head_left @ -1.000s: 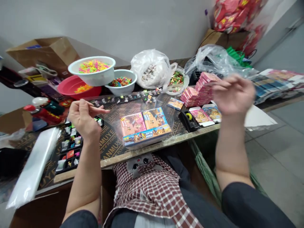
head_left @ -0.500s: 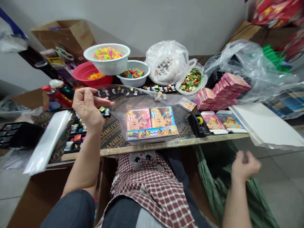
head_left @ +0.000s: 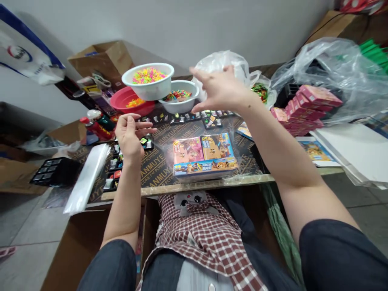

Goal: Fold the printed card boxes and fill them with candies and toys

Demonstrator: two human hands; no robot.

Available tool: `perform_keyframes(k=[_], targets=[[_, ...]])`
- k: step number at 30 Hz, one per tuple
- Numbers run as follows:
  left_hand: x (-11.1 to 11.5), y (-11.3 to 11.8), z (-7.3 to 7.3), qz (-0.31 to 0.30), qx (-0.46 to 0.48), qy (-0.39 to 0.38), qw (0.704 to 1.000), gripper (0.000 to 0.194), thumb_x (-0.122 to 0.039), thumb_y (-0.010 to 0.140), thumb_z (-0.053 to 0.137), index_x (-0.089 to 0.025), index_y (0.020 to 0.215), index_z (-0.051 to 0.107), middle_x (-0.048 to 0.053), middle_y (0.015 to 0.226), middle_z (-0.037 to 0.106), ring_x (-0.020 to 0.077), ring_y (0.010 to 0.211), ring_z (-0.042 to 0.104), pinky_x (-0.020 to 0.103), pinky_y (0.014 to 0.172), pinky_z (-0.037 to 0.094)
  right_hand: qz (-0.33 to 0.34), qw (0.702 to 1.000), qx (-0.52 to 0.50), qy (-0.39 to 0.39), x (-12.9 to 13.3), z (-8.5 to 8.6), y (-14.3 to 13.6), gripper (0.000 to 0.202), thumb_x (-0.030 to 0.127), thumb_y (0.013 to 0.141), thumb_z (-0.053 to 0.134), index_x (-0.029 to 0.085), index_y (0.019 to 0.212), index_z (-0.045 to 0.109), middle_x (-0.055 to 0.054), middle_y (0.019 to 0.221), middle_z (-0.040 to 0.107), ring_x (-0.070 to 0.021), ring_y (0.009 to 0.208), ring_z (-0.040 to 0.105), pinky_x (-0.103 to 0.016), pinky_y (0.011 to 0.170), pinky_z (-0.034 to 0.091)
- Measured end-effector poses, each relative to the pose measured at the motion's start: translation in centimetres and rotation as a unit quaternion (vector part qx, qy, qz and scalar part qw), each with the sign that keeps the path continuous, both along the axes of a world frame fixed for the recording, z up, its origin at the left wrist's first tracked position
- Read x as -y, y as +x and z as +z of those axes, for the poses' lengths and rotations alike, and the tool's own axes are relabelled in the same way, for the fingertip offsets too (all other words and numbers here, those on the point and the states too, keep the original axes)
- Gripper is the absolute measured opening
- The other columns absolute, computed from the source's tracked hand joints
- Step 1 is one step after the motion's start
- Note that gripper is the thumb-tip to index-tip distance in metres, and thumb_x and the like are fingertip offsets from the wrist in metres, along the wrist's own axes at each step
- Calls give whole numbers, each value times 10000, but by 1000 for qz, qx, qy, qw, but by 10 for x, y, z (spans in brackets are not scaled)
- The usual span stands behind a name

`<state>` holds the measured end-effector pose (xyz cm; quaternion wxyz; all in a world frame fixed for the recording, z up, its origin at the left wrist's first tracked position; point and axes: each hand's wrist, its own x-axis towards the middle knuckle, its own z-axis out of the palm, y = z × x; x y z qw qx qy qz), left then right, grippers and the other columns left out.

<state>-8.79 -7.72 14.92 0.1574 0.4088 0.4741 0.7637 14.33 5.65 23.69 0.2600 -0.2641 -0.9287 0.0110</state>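
Observation:
At the left of the table my left hand [head_left: 131, 135] is raised, thumb pressed to forefinger on the edge of a clear plastic bag, the other fingers extended. That bag [head_left: 167, 151] is hard to see against the dark board; it lies around a display pack [head_left: 206, 166] of one pink and one orange-blue box. My right hand [head_left: 220, 87] hangs over the back of the table, slightly blurred, its fingers spread and holding nothing visible. Behind it is a white plastic sack [head_left: 226, 60]. Small black trays [head_left: 212, 121] with little packets lie below it.
Bowls of colourful small pieces, one white [head_left: 148, 83] and one red [head_left: 133, 101], stand at the back left. Stacked pink boxes [head_left: 315, 106] and white card sheets [head_left: 357, 149] are on the right. Flat clear bags [head_left: 87, 178] lie at the left edge.
My right hand has come up from below the table's right edge to above its back middle, opening from a closed grip. My left hand keeps its pinch. The view has shifted left.

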Motion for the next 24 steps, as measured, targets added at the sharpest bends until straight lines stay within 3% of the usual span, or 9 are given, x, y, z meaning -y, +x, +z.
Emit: perform_keyframes(k=[2,4,6,7,9,12,14,16,24], targets=[[10,4,3,21,-7,24,999,486,-675,889,523,-203,979,591,28,851,725,174,725,709,337,644,571,25,999,31,-33,-13,-7,2,325,366,787,766,171,1042,712,-60,802,689,-249,922,648,-403,845,475],[28,20,4,115,-66,132,982,510,-682,917,459,-233,1090,630,37,1115,705,198,973,701,379,844,553,23,999,34,-31,-6,-12,11,154,299,864,667,158,884,727,-44,736,668,-194,795,628,-346,758,450],[51,48,0,229,-210,267,912,438,-576,954,477,-261,1216,630,21,1291,633,230,1225,584,437,1055,447,3,1000,25,-12,17,-15,22,167,239,897,597,152,829,722,-48,732,664,-176,745,602,-330,717,419],[61,64,-5,215,-336,288,871,441,-574,960,450,-275,1231,627,23,1234,649,233,1185,597,444,1042,452,-5,1000,22,-1,30,-16,27,184,223,906,573,151,821,720,-51,734,663,-173,734,591,-326,705,404],[76,93,-16,57,-563,133,814,410,-481,929,568,-263,1275,593,47,1194,676,232,1116,621,415,977,479,-14,999,23,17,55,-19,36,216,212,921,537,153,818,717,-55,731,656,-170,718,570,-319,685,376],[78,116,-33,-18,-661,1,750,258,-336,882,660,-181,1087,659,84,968,717,238,912,642,385,815,492,-25,998,39,39,80,-26,47,255,207,948,490,160,823,707,-52,726,637,-166,697,536,-316,668,339],[70,115,-42,-28,-659,-31,751,91,-257,894,628,-176,872,665,59,789,682,210,773,616,349,716,471,-22,997,54,56,91,-34,56,267,193,963,468,165,826,695,-46,734,624,-164,688,511,-316,668,321],[61,110,-47,-70,-624,-58,776,152,-219,901,609,-186,754,627,30,710,647,174,697,592,305,658,452,-5,995,63,76,104,-44,64,265,179,974,461,165,828,681,-41,737,607,-163,685,484,-316,668,308],[47,114,-60,-85,-420,-147,891,177,-221,800,714,-193,656,614,-20,630,642,113,587,550,254,575,409,38,985,7,171,169,-123,80,271,74,956,493,153,746,645,-22,609,521,-164,633,426,-315,628,330]])
